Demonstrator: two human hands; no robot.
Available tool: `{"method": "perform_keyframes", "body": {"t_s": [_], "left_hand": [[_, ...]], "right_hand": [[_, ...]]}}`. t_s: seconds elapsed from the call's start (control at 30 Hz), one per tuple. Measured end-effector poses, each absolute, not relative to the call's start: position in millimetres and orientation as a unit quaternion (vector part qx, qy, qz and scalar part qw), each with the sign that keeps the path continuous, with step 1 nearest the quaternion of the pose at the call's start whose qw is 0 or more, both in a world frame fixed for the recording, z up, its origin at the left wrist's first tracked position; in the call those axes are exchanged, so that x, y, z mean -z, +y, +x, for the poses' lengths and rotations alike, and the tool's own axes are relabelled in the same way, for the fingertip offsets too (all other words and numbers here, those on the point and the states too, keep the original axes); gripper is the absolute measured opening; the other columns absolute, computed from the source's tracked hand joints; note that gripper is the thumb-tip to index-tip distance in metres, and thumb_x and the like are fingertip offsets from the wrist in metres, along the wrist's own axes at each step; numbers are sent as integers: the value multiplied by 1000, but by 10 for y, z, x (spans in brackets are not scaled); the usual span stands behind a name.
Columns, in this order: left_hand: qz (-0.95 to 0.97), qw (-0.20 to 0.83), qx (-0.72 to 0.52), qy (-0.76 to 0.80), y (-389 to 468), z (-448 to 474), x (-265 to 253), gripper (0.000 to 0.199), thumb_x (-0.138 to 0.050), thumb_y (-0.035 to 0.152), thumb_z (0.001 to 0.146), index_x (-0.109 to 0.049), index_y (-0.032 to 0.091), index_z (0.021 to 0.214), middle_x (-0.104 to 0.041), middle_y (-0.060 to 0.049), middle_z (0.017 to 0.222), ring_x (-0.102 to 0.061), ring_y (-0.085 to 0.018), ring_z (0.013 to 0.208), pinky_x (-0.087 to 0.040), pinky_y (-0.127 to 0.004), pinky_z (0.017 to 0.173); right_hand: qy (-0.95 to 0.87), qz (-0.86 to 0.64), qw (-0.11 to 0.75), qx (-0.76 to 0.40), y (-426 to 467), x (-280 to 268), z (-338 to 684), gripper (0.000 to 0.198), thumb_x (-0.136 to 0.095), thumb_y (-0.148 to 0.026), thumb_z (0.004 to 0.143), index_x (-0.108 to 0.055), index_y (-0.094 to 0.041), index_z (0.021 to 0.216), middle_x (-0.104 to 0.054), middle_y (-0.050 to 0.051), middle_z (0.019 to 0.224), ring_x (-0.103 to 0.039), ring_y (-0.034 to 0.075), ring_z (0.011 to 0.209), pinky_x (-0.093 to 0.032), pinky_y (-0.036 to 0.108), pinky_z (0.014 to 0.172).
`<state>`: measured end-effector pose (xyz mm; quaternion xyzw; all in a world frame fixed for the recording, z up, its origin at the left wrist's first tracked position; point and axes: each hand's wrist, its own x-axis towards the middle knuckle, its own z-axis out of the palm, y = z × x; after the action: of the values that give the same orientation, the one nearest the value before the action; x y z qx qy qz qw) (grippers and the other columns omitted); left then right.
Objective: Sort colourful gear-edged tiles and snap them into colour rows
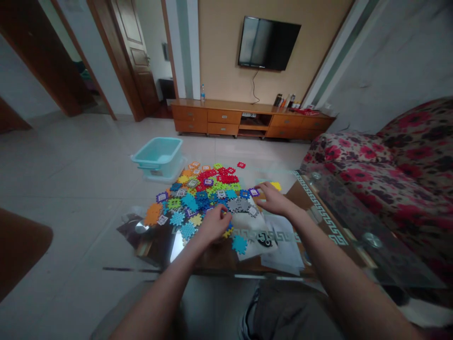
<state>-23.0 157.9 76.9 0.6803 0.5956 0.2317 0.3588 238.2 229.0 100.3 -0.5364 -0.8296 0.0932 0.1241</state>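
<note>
The right hand (272, 199) spreads beside a purple window tile (254, 192); the left hand (213, 223) curls near blue interlocking tiles (202, 202), grip unclear

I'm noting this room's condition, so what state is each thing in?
Television: screen dark
Door: open
Cabinet drawers: shut
Bottle: upright
Bin: no lid on top
Colored pieces: spread in a crowded patch on the glass table
Left hand: fingers curled, grip unclear
Right hand: fingers apart, by a purple piece
</note>
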Motion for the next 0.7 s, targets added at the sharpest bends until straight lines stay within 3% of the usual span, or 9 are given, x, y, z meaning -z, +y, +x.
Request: {"method": "perform_keyframes", "body": {"t_s": [0.1,0.2,0.43,0.6,0.7], "left_hand": [[728,155,-182,642,1555,-454,-806,29,-47,32,91,-60,15,109,-68,-14,104,-62,-28,101,-44,-38,89],[722,73,-122,677,1559,-657,-782,36,-48,35,91,-57,12,116,-64,-17,113,-58,-31,107,-43,-40,92],[712,33,8,701,1580,-917,-701,52,-63,40,78,-54,11,120,-55,-19,124,-51,-36,116,-44,-43,92],[709,47,45,702,1606,-879,-713,52,-66,37,77,-52,13,121,-54,-18,124,-52,-34,116,-46,-40,90],[712,57,59,697,1607,-816,-708,53,-68,33,78,-50,13,123,-54,-18,124,-52,-34,117,-45,-40,90]], "right_hand": [[-829,-506,190,-145,1962,-958,2079,42,-60,-21,81,-58,-12,122,-59,15,119,-55,26,114,-43,40,104],[-808,-524,202,-176,1715,-873,1921,44,-60,-20,81,-55,-15,124,-57,14,123,-54,26,116,-43,42,102],[-808,-535,144,-199,1512,-742,1727,47,-60,-18,80,-53,-15,127,-53,15,128,-50,26,122,-38,40,108],[-823,-521,81,-213,1413,-710,1482,42,-60,-27,86,-56,-15,125,-54,15,122,-53,27,116,-41,38,103],[-830,-513,68,-208,1354,-661,1352,50,-61,-32,87,-52,-19,134,-50,15,129,-53,28,117,-43,39,101]]}}
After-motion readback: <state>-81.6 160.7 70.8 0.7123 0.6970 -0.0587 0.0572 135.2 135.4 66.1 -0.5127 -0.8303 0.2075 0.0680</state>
